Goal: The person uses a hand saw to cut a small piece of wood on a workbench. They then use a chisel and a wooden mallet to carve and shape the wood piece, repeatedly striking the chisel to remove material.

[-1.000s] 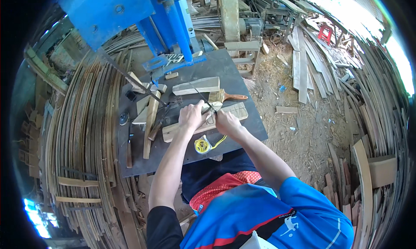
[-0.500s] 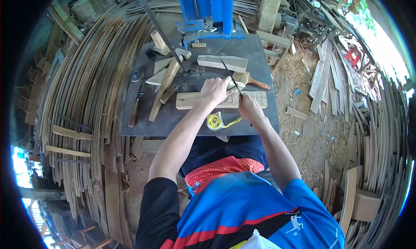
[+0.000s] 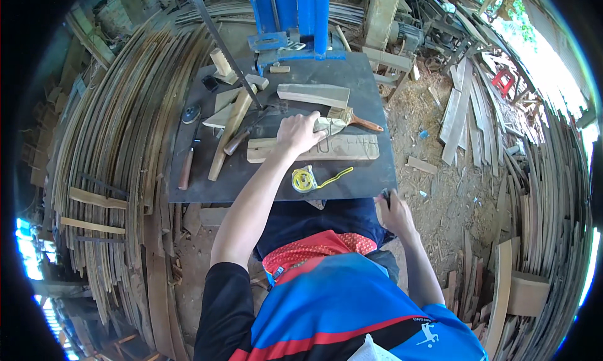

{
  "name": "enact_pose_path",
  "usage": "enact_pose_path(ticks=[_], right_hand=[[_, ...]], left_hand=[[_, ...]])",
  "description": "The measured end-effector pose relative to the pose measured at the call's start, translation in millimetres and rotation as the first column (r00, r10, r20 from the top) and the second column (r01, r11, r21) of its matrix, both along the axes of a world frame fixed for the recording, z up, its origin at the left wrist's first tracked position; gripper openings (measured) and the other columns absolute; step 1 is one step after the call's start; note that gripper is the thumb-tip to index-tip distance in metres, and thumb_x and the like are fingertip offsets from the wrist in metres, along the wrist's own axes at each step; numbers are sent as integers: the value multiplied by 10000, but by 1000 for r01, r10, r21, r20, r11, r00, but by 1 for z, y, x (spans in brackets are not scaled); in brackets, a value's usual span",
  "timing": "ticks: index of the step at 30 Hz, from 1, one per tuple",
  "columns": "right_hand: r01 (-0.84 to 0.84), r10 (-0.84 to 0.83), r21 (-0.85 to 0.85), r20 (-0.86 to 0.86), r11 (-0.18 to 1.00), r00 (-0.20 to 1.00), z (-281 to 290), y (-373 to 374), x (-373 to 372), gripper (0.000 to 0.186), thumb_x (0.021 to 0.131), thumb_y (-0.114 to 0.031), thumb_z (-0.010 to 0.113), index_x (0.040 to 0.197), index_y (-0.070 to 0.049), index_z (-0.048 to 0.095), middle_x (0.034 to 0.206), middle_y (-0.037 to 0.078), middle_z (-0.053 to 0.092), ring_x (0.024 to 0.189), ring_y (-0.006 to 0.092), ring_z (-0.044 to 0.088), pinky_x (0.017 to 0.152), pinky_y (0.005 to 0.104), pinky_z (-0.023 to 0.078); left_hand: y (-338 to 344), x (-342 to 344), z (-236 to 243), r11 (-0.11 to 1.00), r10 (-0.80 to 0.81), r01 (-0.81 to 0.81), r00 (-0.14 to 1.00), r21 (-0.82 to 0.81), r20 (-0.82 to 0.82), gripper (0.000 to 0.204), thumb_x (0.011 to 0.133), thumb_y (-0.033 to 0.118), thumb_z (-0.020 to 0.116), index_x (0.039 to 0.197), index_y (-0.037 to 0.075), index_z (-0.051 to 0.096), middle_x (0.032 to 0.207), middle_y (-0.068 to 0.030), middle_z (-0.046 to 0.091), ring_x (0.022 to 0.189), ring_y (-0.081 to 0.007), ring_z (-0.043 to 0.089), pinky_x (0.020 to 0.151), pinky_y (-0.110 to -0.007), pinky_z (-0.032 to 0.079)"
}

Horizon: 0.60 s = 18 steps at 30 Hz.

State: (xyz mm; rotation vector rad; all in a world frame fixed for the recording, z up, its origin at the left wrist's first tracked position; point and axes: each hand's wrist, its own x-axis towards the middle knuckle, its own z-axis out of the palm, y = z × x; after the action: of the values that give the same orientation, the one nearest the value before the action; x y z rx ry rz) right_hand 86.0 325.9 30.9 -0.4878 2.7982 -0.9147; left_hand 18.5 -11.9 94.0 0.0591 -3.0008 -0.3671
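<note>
My left hand (image 3: 298,133) is closed on a small pale shaped piece of wood (image 3: 329,128), holding it over a thick marked wooden block (image 3: 352,148) that lies across the table. My right hand (image 3: 396,214) is off the table's front right corner, fingers wrapped round a dark tool (image 3: 385,198). It appears to be the long thin file from before, mostly hidden now. A wide brush (image 3: 364,123) with a brown handle lies just right of the piece of wood. Nearer to me rests a yellow tape measure (image 3: 304,180), its strap trailing right.
A saw blade (image 3: 226,43) slants down to the dark tabletop (image 3: 251,184) from a blue machine (image 3: 317,21). Left on the table are a long wooden strip (image 3: 229,135), a chisel-like tool (image 3: 186,167) and wood offcuts. Stacked planks (image 3: 138,109) stand left.
My right hand has drawn the file back off the piece of wood, down and right past the table's edge. My left hand keeps hold of the piece. The whole view has shifted slightly.
</note>
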Motion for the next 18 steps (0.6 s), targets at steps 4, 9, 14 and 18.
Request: enact_pose_path(ticks=[4, 9, 14, 18], right_hand=[[41, -40, 13, -84, 999, 996, 26, -10, -41, 291, 907, -261, 580, 1024, -14, 479, 860, 272, 648, 819, 471, 625, 708, 554, 469], [33, -42, -99, -85, 995, 996, 45, -42, -68, 311, 896, -266, 596, 1108, -54, 514, 930, 239, 666, 878, 446, 633, 746, 522, 490], [-35, 49, -216, 61, 976, 997, 42, -56, -60, 326, 905, -314, 613, 1109, -63, 570, 892, 225, 685, 850, 444, 650, 734, 510, 501], [1, 26, -255, 106, 967, 994, 25, -47, -44, 331, 914, -312, 608, 1088, -31, 588, 841, 233, 679, 838, 442, 652, 734, 498, 499]], left_hand=[[-20, 22, 11, 996, 72, -70, 997, 55, -25, 475, 816, 434, 714, 1179, 146, 608, 869, -187, 711, 857, -373, 690, 752, -470, 544], [-43, 17, 7, 924, -7, 0, 1000, 382, 15, 637, 711, 535, 797, 1087, 40, 658, 971, -224, 703, 962, -395, 667, 822, -443, 526], [-52, -12, -13, 874, -83, -16, 980, 486, 182, 891, 681, 548, 826, 1254, -86, 574, 1216, -246, 642, 1155, -306, 619, 989, -372, 462], [-47, -19, -21, 909, -57, -27, 980, 415, 190, 802, 678, 590, 797, 1166, -23, 628, 1124, -231, 673, 1081, -333, 644, 929, -401, 486]])
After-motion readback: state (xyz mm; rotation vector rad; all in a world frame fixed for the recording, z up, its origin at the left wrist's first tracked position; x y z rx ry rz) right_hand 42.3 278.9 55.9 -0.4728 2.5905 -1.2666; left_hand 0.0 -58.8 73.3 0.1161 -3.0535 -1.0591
